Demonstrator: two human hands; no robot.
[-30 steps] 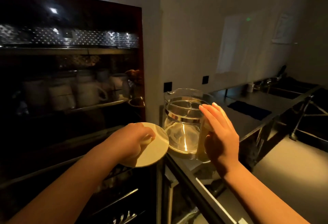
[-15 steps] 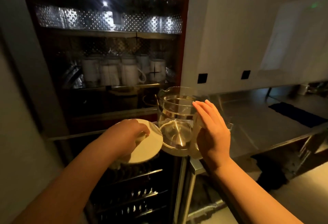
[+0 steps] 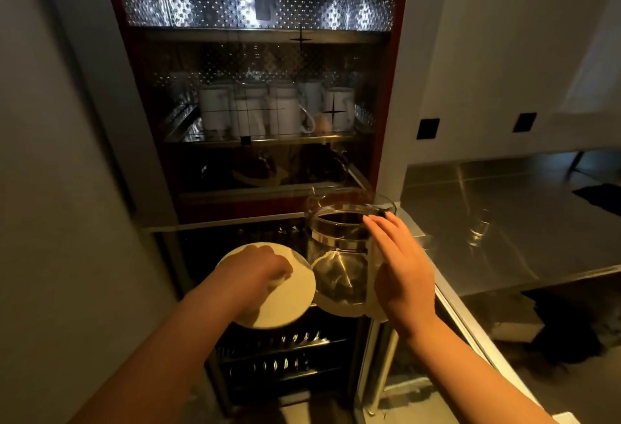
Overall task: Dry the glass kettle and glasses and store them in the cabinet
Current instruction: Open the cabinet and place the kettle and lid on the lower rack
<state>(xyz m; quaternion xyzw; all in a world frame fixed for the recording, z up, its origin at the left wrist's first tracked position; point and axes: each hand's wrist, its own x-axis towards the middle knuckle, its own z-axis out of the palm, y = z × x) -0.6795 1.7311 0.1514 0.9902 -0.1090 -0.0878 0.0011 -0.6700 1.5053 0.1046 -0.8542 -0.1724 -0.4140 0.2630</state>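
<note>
**Glass kettle carried on one hand, lid in the other, at the cabinet front**

Nearest, the left hand grips the knob of a round cream lid, fingers curled over it, and holds the lid level just left of the kettle. A knob pinch gives little control; if the disc tilts or swings right, its edge could knock the glass.

Beside it, the right hand lies against the right side of the glass kettle, its fingers straight and reaching up toward the rim. The palm hides the handle, so I cannot tell how firmly the thumb closes round it. The kettle is in the air, in front of the cabinet's lower section and just off the corner of the steel table. If the hold is only a flat press, damp glass could slip and fall to the floor or strike the table edge.

Farther back, the cabinet stands open. White mugs crowd one shelf, and the darker shelf under it holds something I cannot make out. The light is poor, so misjudging the shelf lip or bumping the mugs is a likely risk. A small clear glass stands on the table, not yet stored.
</note>
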